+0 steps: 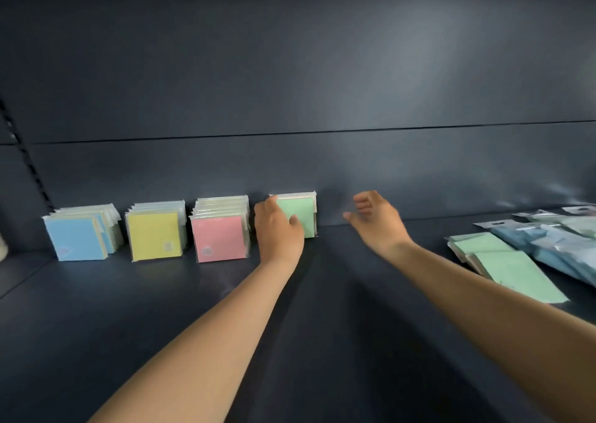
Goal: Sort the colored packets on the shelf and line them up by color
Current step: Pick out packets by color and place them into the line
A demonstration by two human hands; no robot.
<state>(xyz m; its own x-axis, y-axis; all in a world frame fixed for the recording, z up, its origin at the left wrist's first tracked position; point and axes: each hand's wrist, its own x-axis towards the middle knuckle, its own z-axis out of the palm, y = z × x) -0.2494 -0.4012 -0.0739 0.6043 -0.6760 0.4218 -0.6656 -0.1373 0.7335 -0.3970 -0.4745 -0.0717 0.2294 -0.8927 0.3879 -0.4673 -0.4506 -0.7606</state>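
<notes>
Head: green packets [301, 213] under left hand [279, 229]

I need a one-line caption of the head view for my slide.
Left hand holds upright green square packets beside pink, yellow and blue rows; right hand hovers open.

Two bare forearms come into view from the bottom edge, one on each side. No sleeve shows on either arm as far as the picture reaches. The left hand [280, 229] is bare: no glove, ring or band shows on the parts that can be seen. The right hand [377, 221] is bare too, with no watch or bracelet at the wrist. It is somewhat blurred, so its fingers and nails cannot be made out in detail.
</notes>
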